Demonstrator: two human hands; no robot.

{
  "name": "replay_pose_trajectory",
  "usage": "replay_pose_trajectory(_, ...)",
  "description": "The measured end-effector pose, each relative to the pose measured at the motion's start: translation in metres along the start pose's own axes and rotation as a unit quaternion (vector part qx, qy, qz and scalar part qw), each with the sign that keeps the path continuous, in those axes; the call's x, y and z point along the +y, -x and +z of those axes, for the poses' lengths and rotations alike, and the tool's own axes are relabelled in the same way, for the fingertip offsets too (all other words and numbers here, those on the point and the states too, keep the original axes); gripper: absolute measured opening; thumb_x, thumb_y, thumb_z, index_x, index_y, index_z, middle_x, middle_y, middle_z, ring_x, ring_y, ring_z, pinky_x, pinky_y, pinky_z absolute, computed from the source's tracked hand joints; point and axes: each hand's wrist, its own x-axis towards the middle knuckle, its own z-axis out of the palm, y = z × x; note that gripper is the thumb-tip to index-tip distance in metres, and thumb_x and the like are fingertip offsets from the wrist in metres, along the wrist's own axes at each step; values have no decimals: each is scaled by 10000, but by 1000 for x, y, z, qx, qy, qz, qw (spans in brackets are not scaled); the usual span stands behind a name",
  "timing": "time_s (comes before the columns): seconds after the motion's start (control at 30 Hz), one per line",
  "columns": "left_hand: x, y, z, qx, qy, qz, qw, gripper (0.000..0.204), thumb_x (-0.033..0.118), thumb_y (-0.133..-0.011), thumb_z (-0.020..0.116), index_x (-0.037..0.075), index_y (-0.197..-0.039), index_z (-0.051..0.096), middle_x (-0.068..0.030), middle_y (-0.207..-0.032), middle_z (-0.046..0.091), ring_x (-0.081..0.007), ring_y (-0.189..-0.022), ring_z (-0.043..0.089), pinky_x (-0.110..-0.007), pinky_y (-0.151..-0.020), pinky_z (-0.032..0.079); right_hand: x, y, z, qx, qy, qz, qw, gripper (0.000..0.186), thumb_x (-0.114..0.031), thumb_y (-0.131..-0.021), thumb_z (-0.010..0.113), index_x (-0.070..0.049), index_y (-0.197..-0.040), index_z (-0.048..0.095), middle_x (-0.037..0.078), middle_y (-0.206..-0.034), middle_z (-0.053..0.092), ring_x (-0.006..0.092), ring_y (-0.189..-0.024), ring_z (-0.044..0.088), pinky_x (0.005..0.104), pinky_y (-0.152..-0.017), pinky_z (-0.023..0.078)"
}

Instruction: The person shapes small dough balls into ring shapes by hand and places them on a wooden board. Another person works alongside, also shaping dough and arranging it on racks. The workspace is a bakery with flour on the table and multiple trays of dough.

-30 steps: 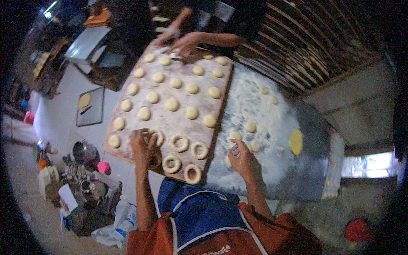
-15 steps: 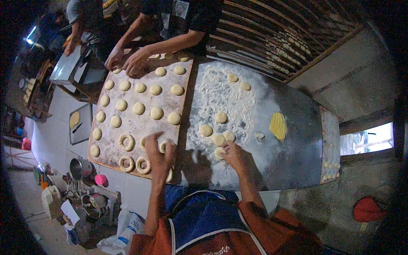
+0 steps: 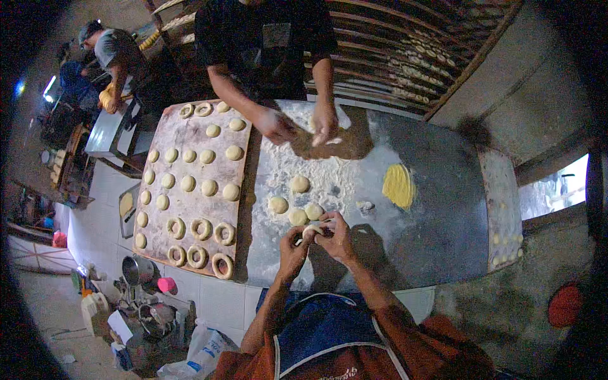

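My left hand [image 3: 294, 246] and my right hand [image 3: 334, 237] meet over the near edge of a floured metal table [image 3: 437, 215], both gripping one pale dough ball [image 3: 313, 230] between the fingers. Three more dough balls [image 3: 279, 204] lie in the flour just beyond my hands. To the left, a floured wooden board [image 3: 190, 136] carries rows of dough balls, with several dough rings [image 3: 201, 228] at its near end.
A person in a dark shirt works across the table, both hands [image 3: 301, 123] on a brown board. A yellow scraper [image 3: 399, 185] lies on the table. Another person [image 3: 117, 60] stands far left. Pots, bottles and bags [image 3: 142, 310] crowd the tiled floor at lower left.
My left hand has left the board's dough rings and come right. Both hands now hold one dough ball together. The view has swung toward the table's middle.
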Motion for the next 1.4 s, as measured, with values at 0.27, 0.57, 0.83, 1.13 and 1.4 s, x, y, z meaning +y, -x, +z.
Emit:
replay_pose_trajectory(0.27, 7, 0, 33, -8, 176, -53, 983, 312, 113, -901, 640, 17, -1164, 504, -97, -964, 641, -146, -849, 615, -292, -701, 514, -17, 8, -43, -164, -185, 75, 966, 590, -90, -734, 698, -74, -1232, 381, 95, -1034, 600, 172, -911, 620, 333, -787, 516)
replay_pose_trajectory(0.57, 10, 7, 52, 69, -50, 48, 995, 425, -38, -744, 604, 81, -1098, 401, -56, -926, 531, -161, -827, 572, -297, -666, 505, 22, -1, -36, -18, 5, 31, 999, 472, -449, -973, 326, -56, -955, 587, 77, -842, 607, 156, -723, 600, 291, -612, 487)
replay_pose_trajectory(0.83, 18, -13, 58, 147, -65, 170, 972, 249, 305, -963, 435, 76, -867, 455, -17, -825, 463, -112, -697, 462, -276, -580, 425, 18, -20, -4, 3, 246, -216, 945, 597, -501, -973, 356, 9, -825, 629, 67, -600, 571, 174, -517, 535, 342, -478, 409)
replay_pose_trajectory(1.13, 8, -26, -15, 183, -60, 78, 978, 348, 302, -959, 378, 35, -760, 478, -118, -667, 510, -251, -616, 577, -380, -528, 442, -5, -25, 61, -62, 257, -15, 964, 290, -98, -917, 482, 9, -1173, 566, 228, -962, 631, 357, -673, 594, 429, -610, 476)
replay_pose_trajectory(1.4, 16, -18, -90, 178, 90, 95, 975, 376, 396, -973, 377, 107, -739, 424, -29, -642, 394, -187, -551, 433, -336, -518, 371, -38, -35, 127, -151, 154, 62, 975, 387, -349, -965, 476, 0, -882, 620, 130, -691, 604, 225, -651, 578, 370, -563, 449)
